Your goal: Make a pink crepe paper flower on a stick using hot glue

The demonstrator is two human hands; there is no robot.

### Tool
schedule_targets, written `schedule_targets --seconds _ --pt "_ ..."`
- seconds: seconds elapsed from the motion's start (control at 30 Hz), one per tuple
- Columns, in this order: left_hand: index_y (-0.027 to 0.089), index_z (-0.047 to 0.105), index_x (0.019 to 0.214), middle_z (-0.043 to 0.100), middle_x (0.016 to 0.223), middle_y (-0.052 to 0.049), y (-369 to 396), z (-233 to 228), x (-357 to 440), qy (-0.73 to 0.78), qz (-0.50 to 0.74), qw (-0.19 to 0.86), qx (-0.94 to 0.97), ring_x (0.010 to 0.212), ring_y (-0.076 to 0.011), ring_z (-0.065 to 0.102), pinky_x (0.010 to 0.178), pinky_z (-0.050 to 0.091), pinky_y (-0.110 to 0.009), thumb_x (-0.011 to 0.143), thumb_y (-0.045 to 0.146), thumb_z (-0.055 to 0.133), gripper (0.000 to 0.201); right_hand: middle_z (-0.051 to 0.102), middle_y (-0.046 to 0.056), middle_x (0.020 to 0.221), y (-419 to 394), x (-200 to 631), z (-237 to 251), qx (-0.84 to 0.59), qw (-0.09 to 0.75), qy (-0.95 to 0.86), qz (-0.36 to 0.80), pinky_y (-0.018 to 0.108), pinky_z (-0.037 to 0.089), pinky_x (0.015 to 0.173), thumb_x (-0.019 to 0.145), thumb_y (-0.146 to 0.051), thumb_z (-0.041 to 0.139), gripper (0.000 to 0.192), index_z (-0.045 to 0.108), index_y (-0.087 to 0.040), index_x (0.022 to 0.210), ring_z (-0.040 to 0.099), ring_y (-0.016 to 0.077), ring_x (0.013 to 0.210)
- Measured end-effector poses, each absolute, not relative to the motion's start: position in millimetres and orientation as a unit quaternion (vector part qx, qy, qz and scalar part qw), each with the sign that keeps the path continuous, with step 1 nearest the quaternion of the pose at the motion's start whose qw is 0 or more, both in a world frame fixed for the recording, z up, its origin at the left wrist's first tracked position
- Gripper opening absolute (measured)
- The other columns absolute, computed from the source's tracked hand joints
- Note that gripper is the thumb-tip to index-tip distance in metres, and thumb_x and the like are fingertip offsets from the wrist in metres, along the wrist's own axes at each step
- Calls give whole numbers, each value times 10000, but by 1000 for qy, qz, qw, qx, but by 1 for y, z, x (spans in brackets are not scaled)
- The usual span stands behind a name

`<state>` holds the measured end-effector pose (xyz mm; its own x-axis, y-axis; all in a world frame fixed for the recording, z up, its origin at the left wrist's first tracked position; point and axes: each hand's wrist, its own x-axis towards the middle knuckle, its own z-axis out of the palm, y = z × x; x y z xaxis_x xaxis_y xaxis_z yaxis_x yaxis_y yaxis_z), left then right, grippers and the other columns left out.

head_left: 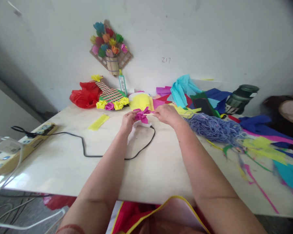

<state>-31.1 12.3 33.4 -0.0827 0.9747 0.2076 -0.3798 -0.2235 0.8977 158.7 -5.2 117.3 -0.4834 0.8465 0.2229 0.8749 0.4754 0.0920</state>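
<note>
Magenta paper flower point(142, 115) | left hand point(128, 121) grip pinched on it | right hand point(166, 114) grip pinching its edge

We cannot see what lies under the pink paper flower point(142, 115), since our left hand point(128, 122) and right hand point(166, 114) cover its base. The white cable point(5, 208) runs off the lower left edge. At the right edge a dark shape point(283, 110) is blurred beyond telling.
</note>
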Motion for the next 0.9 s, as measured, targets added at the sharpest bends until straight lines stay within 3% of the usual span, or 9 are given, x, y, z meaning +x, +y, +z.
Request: schedule_targets --seconds 0.9 --pt "105 702 826 707 844 -87 13 28 -32 346 646 486 477 801 -239 668 788 514 -381 592 201 578 281 708 91 949 0 164 118 -526 101 -840 -90 341 409 799 846 -329 501 261 724 -213 916 621 246 923"
